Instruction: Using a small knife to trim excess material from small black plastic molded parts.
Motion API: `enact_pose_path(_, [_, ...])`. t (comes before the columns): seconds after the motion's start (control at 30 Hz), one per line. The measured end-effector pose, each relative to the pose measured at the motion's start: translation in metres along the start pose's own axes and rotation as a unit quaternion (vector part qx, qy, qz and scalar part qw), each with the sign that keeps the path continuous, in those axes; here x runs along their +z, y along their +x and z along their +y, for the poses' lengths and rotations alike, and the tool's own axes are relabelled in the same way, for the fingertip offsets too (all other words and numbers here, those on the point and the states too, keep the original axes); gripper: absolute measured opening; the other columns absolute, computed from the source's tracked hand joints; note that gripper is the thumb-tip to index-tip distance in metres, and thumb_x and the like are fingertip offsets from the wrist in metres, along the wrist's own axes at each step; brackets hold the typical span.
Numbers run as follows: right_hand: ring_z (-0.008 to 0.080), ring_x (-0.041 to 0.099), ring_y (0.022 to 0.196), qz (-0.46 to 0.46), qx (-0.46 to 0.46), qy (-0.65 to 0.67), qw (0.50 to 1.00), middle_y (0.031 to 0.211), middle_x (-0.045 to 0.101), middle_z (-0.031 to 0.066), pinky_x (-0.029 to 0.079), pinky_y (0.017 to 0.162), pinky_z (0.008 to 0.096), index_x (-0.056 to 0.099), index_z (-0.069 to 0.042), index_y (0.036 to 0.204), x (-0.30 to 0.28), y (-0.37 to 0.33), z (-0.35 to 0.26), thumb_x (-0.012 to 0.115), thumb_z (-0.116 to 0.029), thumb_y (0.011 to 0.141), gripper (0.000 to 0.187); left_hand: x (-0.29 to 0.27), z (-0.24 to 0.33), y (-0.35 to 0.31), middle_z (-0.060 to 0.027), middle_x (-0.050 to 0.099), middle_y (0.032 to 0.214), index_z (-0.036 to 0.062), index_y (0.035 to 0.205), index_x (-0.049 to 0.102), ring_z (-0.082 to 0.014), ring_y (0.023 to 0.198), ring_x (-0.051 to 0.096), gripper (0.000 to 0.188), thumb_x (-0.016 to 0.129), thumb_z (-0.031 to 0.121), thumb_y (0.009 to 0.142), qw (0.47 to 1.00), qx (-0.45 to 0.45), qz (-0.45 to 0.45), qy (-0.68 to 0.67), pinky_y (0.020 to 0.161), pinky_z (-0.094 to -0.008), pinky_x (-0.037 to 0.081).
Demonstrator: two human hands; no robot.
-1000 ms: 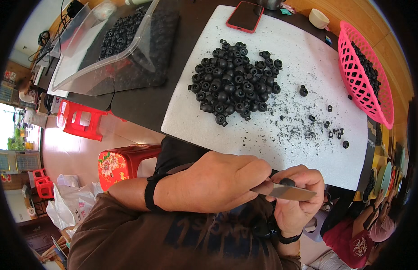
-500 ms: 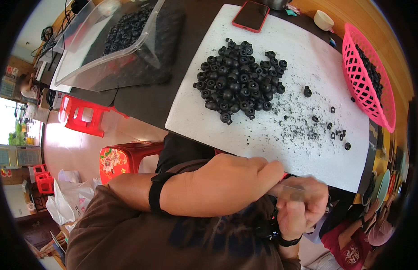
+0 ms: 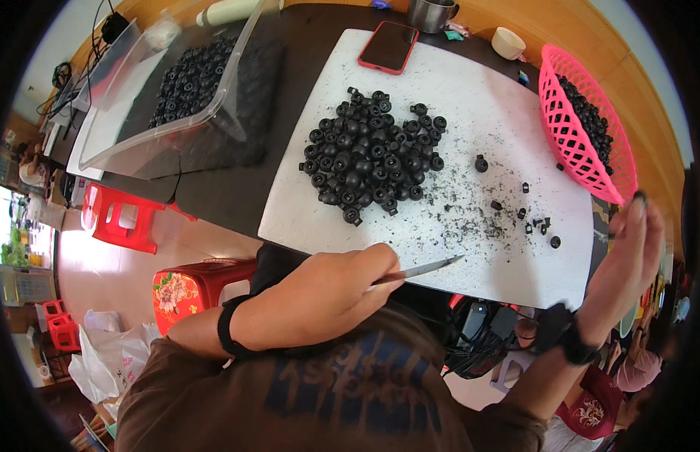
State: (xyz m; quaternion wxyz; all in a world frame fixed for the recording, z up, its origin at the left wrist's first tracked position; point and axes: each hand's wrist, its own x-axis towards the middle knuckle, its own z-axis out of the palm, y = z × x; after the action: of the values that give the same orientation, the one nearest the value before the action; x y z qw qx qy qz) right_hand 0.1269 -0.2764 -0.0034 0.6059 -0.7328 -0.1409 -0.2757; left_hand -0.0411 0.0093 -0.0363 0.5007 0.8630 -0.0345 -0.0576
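My left hand (image 3: 335, 290) is closed around a small knife (image 3: 433, 267), whose thin blade points right over the near edge of the white foam board (image 3: 320, 241). Out to the right, my right hand (image 3: 628, 252) is raised beside the pink basket (image 3: 587, 120); its fingertips pinch a small black part (image 3: 639, 197), partly blurred. A big pile of round black plastic parts (image 3: 365, 154) lies on the board. Right of it are black shavings (image 3: 470, 218), a single round part (image 3: 481, 163) and several small black bits (image 3: 542, 224). More black parts (image 3: 583, 117) lie inside the basket.
A clear plastic bin (image 3: 161, 139) with black parts stands on the dark table at left. A red-edged phone (image 3: 388, 47) lies on the board's far edge, near a metal mug (image 3: 431, 13) and a cream cup (image 3: 508, 43). Red stools (image 3: 176, 300) stand at left; people are at right.
My hands, together before, are now apart. The right one has swung up and right to the basket; the left has shifted left, and the knife blade now shows plainly. The whole view has shifted slightly.
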Motion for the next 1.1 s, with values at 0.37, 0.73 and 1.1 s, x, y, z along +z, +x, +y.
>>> enact_pose_path(0.37, [0.0285, 0.056, 0.098, -0.26, -0.228, -0.295, 0.891, 0.109, 0.058, 0.0155, 0.043, 0.088, 0.0366, 0.057, -0.003, 0.111, 0.076, 0.0, 0.016, 0.062, -0.001, 0.077, 0.035, -0.005, -0.011, -0.012, -0.0075, 0.056, 0.071, 0.0007, 0.091, 0.053, -0.013, 0.064, 0.054, 0.011, 0.056, 0.011, 0.089, 0.998, -0.016, 0.025, -0.051, 0.06, -0.0263, 0.044])
enact_pose_path(0.73, [0.0296, 0.057, 0.082, -0.401, -0.14, -0.243, 0.872, 0.089, 0.059, 0.0127, 0.047, 0.075, 0.0337, 0.062, 0.001, 0.094, 0.113, -0.025, 0.029, 0.059, 0.001, 0.076, 0.018, -0.008, -0.015, -0.016, -0.0066, 0.055, 0.07, -0.0001, 0.093, 0.051, -0.0114, 0.062, 0.053, 0.012, 0.056, 0.01, 0.089, 0.998, -0.004, 0.018, -0.055, 0.058, -0.025, 0.043])
enact_pose_path(1.1, [0.0149, 0.06, 0.084, -0.258, 0.437, 0.349, 0.788, 0.098, 0.06, 0.008, 0.047, 0.078, 0.0276, 0.058, 0.002, 0.106, 0.086, -0.114, -0.048, 0.063, 0.0, 0.081, 0.025, 0.008, -0.002, 0.011, -0.0026, 0.057, 0.075, 0.0014, 0.096, 0.052, -0.0056, 0.062, 0.049, 0.021, 0.066, 0.01, 0.083, 0.977, 0.078, 0.066, -0.187, 0.055, -0.0216, 0.04])
